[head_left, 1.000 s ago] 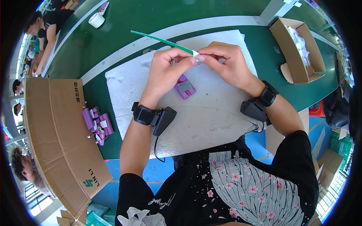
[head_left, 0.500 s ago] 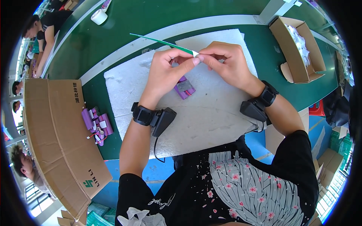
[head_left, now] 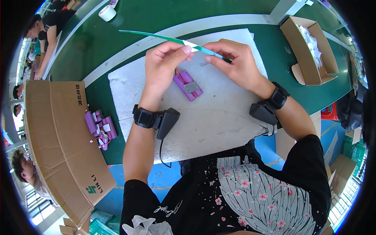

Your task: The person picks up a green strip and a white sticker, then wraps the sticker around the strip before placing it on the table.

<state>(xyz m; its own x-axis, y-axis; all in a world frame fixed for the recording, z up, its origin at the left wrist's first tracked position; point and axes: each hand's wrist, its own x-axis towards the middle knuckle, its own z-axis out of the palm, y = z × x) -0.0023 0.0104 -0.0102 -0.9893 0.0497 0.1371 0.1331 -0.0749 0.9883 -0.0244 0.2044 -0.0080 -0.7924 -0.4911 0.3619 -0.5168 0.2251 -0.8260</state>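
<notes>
A thin, narrow green strip (head_left: 150, 35) with a white section near its middle stretches between my hands above the mat. My left hand (head_left: 159, 72) pinches the strip at the white part between thumb and index finger. Nearer its right end, my right hand (head_left: 243, 68) has the strip between thumb and fingers. Below them, a purple battery pack (head_left: 188, 85) lies on the white foam mat (head_left: 219, 117), with a grey pad across it and red wires at its ends. Neither hand touches that pack.
More purple battery packs (head_left: 102, 127) are heaped at the left, beside a big cardboard box (head_left: 58, 137). An open carton (head_left: 295, 51) of white pieces stands at the far right. A white tape roll (head_left: 107, 13) sits at the far left. Another person (head_left: 51, 31) works beyond.
My left hand has shifted slightly left and my right thumb has moved away from it, so the hands are further apart. More of the strip shows between them, and the battery pack is less covered.
</notes>
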